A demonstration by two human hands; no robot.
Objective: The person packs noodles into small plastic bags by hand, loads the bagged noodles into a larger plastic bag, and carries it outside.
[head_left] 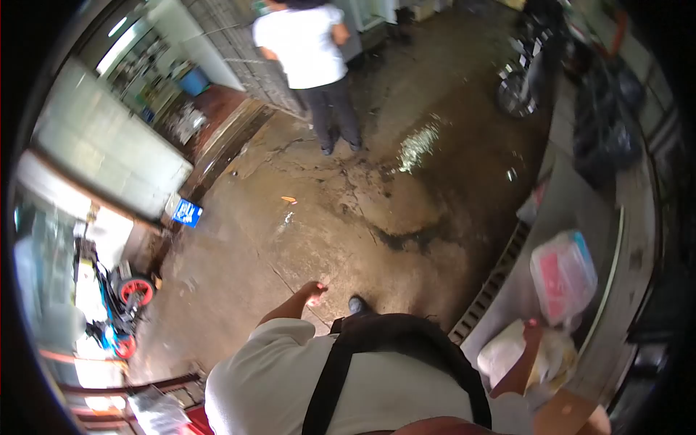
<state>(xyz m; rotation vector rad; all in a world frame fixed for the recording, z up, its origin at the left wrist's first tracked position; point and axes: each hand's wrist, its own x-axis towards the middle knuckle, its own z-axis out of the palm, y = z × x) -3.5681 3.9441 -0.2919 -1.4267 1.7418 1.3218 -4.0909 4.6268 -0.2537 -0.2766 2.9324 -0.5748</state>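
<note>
My left hand (315,292) hangs over the wet concrete floor (246,254), beside my dark shoe (356,304). Its fingers look loosely bent and apart, and I see nothing in them. On the right, my right hand (532,330) is over or beside a pale plastic bag (500,354) on a grey ledge; its fingers are blurred, so I cannot make out a grip or contact. Just beyond it lies a clear plastic package with pink contents (557,279).
A person in a white shirt (301,47) stands ahead. A motorcycle (518,90) is at the upper right, near black bags (605,130). A blue box (187,213) and a red-wheeled vehicle (135,292) are at left. A slotted drain (493,279) runs along the ledge.
</note>
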